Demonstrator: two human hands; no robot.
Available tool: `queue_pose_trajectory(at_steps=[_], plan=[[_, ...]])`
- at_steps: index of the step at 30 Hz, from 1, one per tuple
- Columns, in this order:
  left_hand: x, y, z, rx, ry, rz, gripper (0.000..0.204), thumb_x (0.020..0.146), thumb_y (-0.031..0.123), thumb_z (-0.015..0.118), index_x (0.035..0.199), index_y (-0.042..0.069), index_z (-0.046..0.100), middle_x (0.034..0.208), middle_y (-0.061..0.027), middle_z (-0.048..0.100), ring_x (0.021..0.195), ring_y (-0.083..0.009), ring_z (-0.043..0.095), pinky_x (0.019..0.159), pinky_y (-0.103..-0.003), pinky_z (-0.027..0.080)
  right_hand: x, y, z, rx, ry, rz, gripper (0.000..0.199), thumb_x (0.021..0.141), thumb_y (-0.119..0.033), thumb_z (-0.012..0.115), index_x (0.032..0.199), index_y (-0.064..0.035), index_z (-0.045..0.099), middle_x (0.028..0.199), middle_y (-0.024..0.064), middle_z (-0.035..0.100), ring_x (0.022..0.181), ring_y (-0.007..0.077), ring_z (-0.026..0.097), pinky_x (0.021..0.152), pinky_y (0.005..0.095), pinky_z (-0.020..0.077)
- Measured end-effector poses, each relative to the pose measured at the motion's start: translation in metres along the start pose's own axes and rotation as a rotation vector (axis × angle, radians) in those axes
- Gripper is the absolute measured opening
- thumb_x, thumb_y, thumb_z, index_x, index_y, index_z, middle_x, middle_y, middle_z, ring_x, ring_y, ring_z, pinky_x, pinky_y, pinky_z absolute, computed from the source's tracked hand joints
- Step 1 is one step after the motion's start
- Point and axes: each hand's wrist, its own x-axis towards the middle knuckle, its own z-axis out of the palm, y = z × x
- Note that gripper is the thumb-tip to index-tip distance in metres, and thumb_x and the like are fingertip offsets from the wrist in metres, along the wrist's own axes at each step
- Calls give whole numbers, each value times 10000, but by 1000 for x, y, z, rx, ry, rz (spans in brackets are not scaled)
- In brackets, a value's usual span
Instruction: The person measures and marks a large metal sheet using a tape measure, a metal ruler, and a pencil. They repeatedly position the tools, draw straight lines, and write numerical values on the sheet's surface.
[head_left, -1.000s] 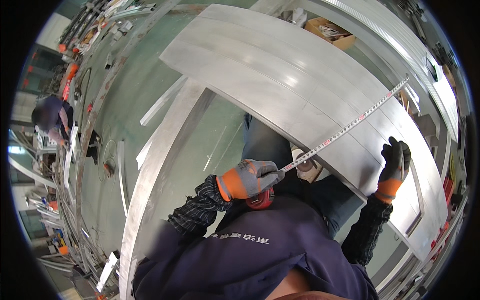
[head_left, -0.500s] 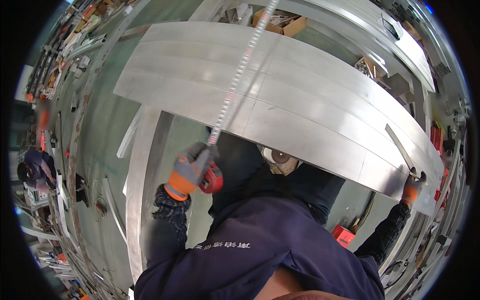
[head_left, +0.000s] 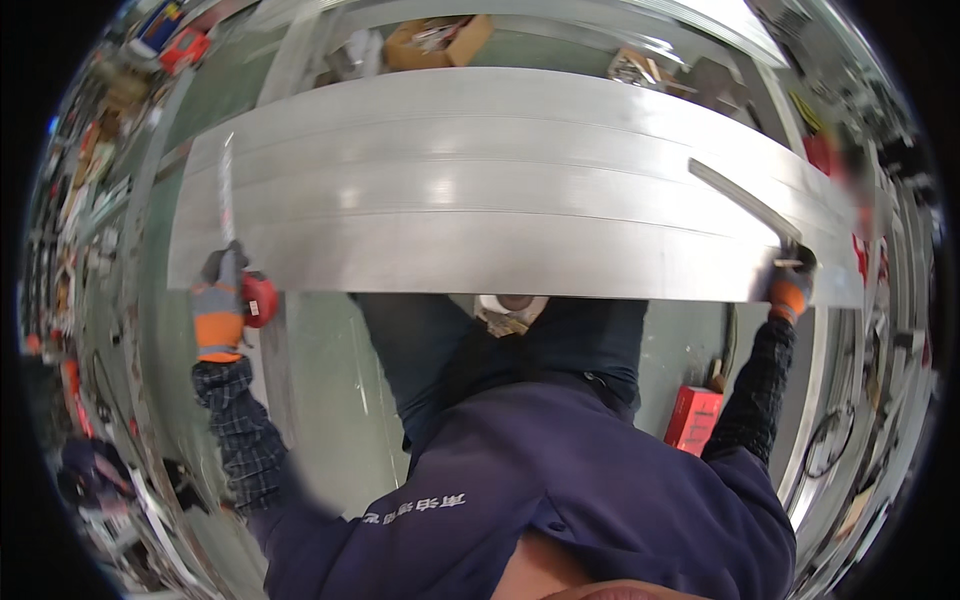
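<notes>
Now gripping a red-cased tape measure (head_left: pixel 262 300) near the front left corner of a seamed metal panel (head_left: pixel 480 180), with the left hand (head_left: pixel 217 300) closed at the root of the extended tape blade (head_left: pixel 226 195). Brought outward to that corner from a place short of the front edge half a second ago. Pointing straight away beyond the left hand, over the left end, rather than slanting toward the middle; also showing shorter than in the earlier views, perhaps only through the angle. Hard to tell lying flat on the metal from hovering just above.

Near the front right corner, holding a thin pencil-like stick (head_left: pixel 790 263) in the bent fingers of the right hand (head_left: pixel 788 280). Note the metal angle tool (head_left: pixel 740 195) just beyond that hand, slanting inward. Too dark around those fingers to tell touching it from merely being beside it.

Reaching now toward both ends, with most of the panel between the hands: to judge by this, changed from carrying the tape across to placing it at the left end. See also a red box (head_left: pixel 693 420) on the near, inner side of the right hand, and an open cardboard box (head_left: pixel 405 52) well beyond both.
</notes>
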Motion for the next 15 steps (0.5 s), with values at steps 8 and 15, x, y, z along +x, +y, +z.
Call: queue_pose_trajectory(at_steps=[8,15], plan=[[86,-72,-7,502,-54,98,247,1042,253,631,1207,86,709,973,-141,757,852,-292,726,738,-394,594,0,4,10,144,146,-195,534,982,-519,738,1309,-100,691,1160,127,767,1055,325,718,950,438,541],[86,-86,2,913,-145,327,360,1039,311,596,1358,152,643,1144,-177,736,977,-404,725,855,-469,579,-12,-23,5,397,214,-42,435,1010,-407,766,1213,-29,699,1120,125,754,1024,226,690,914,353,549]])
